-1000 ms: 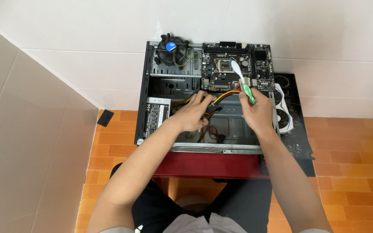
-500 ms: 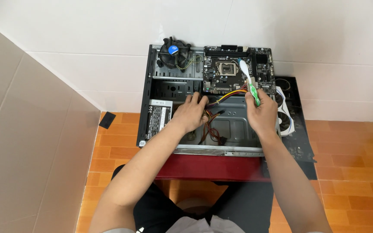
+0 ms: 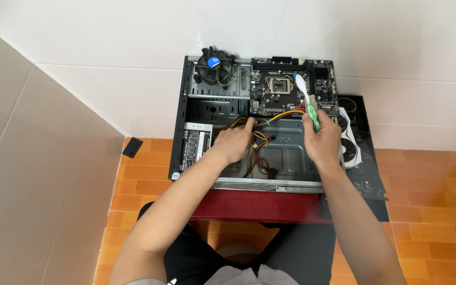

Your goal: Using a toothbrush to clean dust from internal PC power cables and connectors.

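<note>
Inside one computer case (image 3: 296,186), two hands: right hand (image 3: 322,141) grips one toothbrush (image 3: 306,97).

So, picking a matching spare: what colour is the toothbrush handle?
Green and white toothbrush, best in the head view.

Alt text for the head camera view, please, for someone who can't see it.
A person's right hand holds a green-and-white toothbrush over the circuit board in an open computer case, while the left hand rests among coloured cables. A loose cooling fan sits at the case's top left.
</note>
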